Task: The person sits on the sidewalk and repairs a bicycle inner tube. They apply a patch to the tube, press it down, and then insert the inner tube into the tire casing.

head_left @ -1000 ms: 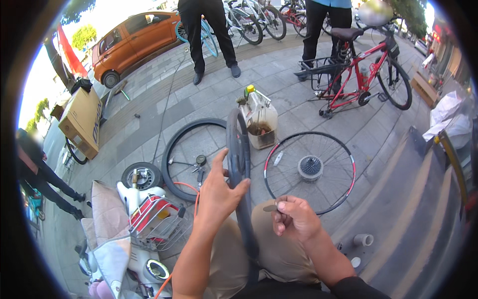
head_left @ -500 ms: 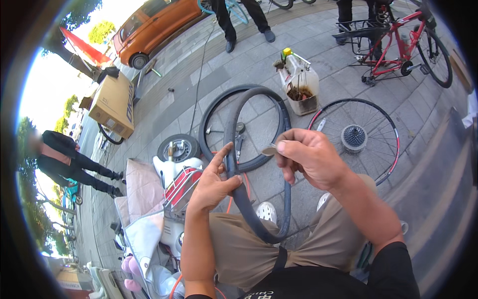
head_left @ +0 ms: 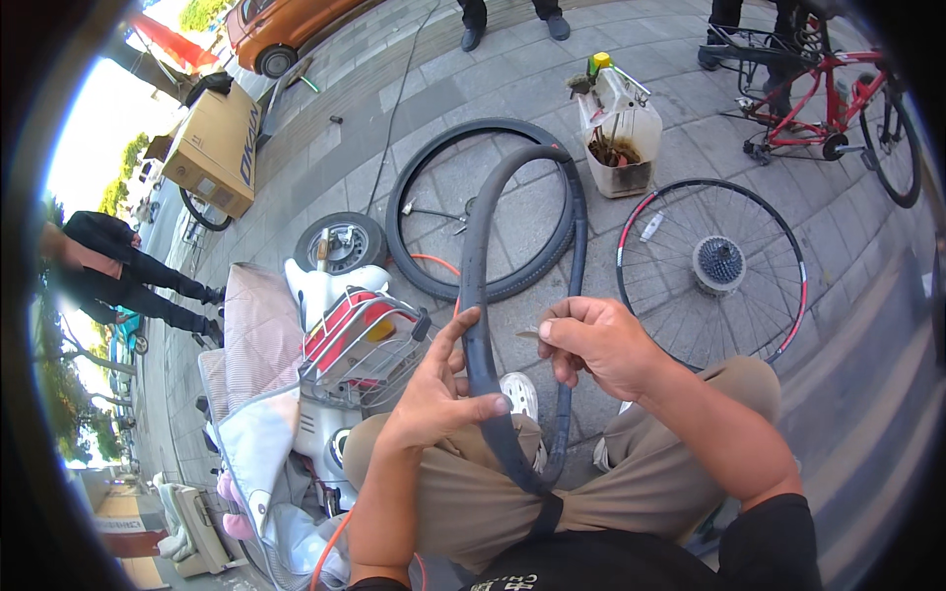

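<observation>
A black inner tube (head_left: 480, 286) stands as a tall loop in front of me, its lower end between my thighs. My left hand (head_left: 443, 394) grips the near side of the loop, with the thumb across the tube and the fingers on its left side. To the right of that, my right hand (head_left: 596, 345) pinches a small, thin, greyish piece (head_left: 528, 333) between thumb and forefinger. The piece looks flat and is seen nearly edge-on; I cannot tell its exact kind. It is held just beside the tube, apparently not touching it.
A bicycle tyre (head_left: 419, 266) lies beyond the tube on the paving. At right are a spoked wheel (head_left: 631, 261), a cut plastic jug (head_left: 636, 177) and a red bicycle (head_left: 823, 98). A white scooter with a metal basket (head_left: 340, 379) stands at left. Other people stand farther off.
My view has shifted, and both hands sit lower in it. The small piece has turned from showing its rounded face to nearly edge-on. Both grips hold as before.
</observation>
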The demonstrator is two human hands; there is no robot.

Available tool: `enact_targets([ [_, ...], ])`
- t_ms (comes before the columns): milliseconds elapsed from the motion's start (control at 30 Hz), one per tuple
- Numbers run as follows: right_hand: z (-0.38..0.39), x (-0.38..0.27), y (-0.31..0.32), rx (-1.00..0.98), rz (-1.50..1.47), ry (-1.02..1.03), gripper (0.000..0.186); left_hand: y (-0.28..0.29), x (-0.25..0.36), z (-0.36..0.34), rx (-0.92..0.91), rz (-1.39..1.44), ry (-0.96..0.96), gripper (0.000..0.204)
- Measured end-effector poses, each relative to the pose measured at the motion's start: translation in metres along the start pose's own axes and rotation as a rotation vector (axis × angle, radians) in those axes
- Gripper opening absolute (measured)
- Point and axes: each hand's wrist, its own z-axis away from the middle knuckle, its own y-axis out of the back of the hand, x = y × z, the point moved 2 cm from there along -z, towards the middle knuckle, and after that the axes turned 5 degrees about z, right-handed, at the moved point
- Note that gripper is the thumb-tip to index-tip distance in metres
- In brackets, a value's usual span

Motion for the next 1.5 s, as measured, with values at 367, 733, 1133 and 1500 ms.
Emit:
enact_targets([
  [367,0.006,0.001,0.005,0.021,0.026,0.000,0.016,0.007,0.006,-0.014,-0.131,0.030,-0.077,0.122],
  [733,0.004,0.001,0.002,0.034,-0.082,-0.004,0.016,0.003,0.011,-0.022,-0.177,0.012,-0.038,0.121],
  [1133,-0.002,-0.017,0.032,0.203,-0.243,0.168,0.019,0.003,0.011,-0.021,-0.191,0.002,-0.031,0.119],
  [1500,0.005,-0.020,0.036,0.268,-0.217,0.225,0.017,0.005,0.008,-0.025,-0.224,-0.001,-0.016,0.118],
])
